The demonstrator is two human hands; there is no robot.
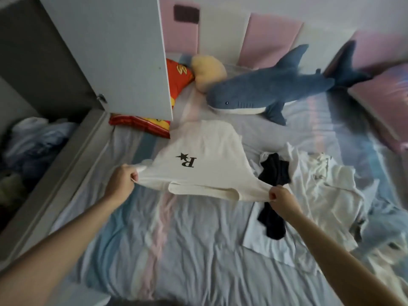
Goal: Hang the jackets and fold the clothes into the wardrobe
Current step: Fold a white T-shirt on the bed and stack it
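The left hand (122,181) was curled tight round one top corner of the white T-shirt (205,146). The right hand (281,198) pinched the other top corner. Both arms reached out over the bed (187,250). The shirt was pulled wide between the two hands, with its neck hole on the side near the person. It had a black star and a letter R on it, and they looked upside down from here. The far end of the shirt reached toward the red pillow (178,78). I could not tell how much of the shirt was touching the sheet.

Just to the right of the shirt was a dark piece of clothing (274,173). It lay on top of a messy pile of white clothes (326,186), and part of it was hidden behind the right hand.

A big blue toy shark (265,89) lay across the far side of the bed. A soft yellow toy (208,71) sat by its nose, next to the red pillow. A pink pillow (388,102) was at the far right.

On the left, the wardrobe door (110,47) stood open over the edge of the bed. Low down inside the wardrobe was a heap of bluish clothes (33,140).
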